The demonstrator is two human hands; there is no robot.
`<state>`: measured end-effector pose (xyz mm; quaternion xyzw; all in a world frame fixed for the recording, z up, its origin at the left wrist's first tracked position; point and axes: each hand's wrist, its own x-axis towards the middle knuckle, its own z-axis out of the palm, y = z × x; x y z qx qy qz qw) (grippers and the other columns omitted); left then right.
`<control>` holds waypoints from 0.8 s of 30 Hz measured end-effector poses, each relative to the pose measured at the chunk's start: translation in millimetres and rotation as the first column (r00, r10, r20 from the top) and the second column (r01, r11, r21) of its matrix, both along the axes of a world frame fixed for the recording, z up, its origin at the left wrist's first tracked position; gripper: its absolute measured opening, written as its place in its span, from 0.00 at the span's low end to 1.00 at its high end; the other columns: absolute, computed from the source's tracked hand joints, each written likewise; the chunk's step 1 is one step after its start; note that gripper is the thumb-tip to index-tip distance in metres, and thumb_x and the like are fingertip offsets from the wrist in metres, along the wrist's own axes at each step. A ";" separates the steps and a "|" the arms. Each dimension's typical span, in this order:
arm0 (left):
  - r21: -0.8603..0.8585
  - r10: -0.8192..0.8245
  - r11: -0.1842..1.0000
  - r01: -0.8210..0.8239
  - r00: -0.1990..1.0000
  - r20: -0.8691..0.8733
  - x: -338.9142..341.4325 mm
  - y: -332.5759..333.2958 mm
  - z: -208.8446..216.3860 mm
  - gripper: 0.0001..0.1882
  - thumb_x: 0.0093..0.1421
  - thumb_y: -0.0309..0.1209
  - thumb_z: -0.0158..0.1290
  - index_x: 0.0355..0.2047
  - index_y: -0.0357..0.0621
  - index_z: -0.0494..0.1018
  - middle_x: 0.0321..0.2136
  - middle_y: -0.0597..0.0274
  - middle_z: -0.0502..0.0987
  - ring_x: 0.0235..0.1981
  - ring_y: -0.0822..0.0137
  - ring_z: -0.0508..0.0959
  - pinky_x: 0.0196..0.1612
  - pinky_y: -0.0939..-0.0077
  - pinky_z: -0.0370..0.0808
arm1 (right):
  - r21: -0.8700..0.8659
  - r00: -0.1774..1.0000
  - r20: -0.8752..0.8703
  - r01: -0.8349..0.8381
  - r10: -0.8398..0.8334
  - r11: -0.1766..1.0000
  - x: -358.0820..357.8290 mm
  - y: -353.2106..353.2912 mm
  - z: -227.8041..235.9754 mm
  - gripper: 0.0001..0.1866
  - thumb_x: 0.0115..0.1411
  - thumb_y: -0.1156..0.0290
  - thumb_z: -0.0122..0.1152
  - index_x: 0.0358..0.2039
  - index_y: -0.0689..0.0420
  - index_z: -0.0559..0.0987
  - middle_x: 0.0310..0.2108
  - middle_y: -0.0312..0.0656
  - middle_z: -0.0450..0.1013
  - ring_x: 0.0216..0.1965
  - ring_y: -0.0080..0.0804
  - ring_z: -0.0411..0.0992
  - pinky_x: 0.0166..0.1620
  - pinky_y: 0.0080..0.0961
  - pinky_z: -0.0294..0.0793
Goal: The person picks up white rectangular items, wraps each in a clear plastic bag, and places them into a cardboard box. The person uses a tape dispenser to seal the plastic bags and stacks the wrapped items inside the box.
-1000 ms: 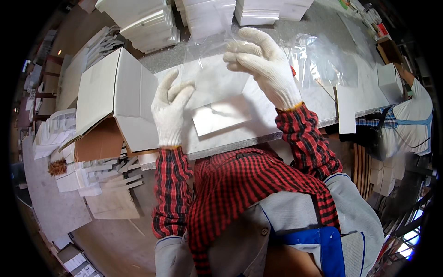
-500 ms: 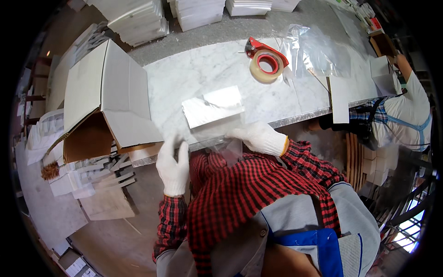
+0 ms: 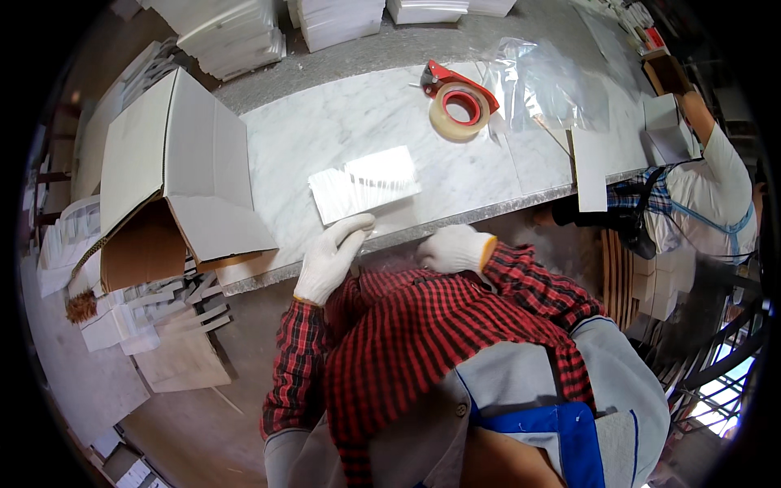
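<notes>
1. Left hand [image 3: 332,259], white-gloved, centre of frame: fingers drawn nearly together just below the white slab [image 3: 366,185]; whether anything thin is pinched there, I cannot tell.
2. Right hand [image 3: 457,249], right of centre: fingers curled under against the checked apron [image 3: 431,325], fingertips hidden; what it may grip is unclear.
3. The slab lies mid-frame, its glossy top streaked by glare.
4. White stacks [image 3: 338,18] are cut off by the upper edge.
5. Far left, the carton's [image 3: 134,154] interior is mostly in shadow.
</notes>
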<state>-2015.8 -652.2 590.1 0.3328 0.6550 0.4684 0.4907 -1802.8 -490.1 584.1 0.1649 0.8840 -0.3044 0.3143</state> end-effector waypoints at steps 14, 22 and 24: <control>-0.054 -0.066 0.997 0.061 0.993 -0.101 -8.6 -1.4 4.8 0.16 0.68 0.28 0.53 0.53 0.33 0.79 0.47 0.55 0.84 0.49 0.67 0.81 0.55 0.74 0.76 | 0.169 0.673 -0.739 0.221 -0.025 0.960 -98.8 22.4 69.7 0.38 0.58 0.52 0.66 0.61 0.64 0.69 0.63 0.58 0.65 0.63 0.60 0.63 0.65 0.49 0.64; 0.043 -0.180 0.982 0.185 0.980 -0.087 -23.4 -9.6 3.9 0.18 0.70 0.28 0.51 0.57 0.37 0.77 0.55 0.53 0.81 0.56 0.65 0.78 0.63 0.71 0.71 | 0.210 0.656 -0.739 0.444 -0.156 0.871 -77.5 60.5 31.1 0.29 0.61 0.66 0.59 0.61 0.65 0.69 0.55 0.59 0.69 0.55 0.60 0.68 0.59 0.44 0.69; 0.047 -0.227 0.972 0.232 0.970 -0.087 -27.8 -6.9 -0.1 0.18 0.71 0.32 0.51 0.58 0.39 0.76 0.54 0.54 0.82 0.57 0.66 0.78 0.64 0.72 0.70 | 0.308 0.649 -0.738 0.565 -0.183 0.765 -65.7 75.3 31.1 0.26 0.63 0.66 0.57 0.60 0.63 0.72 0.55 0.57 0.72 0.54 0.59 0.71 0.58 0.46 0.71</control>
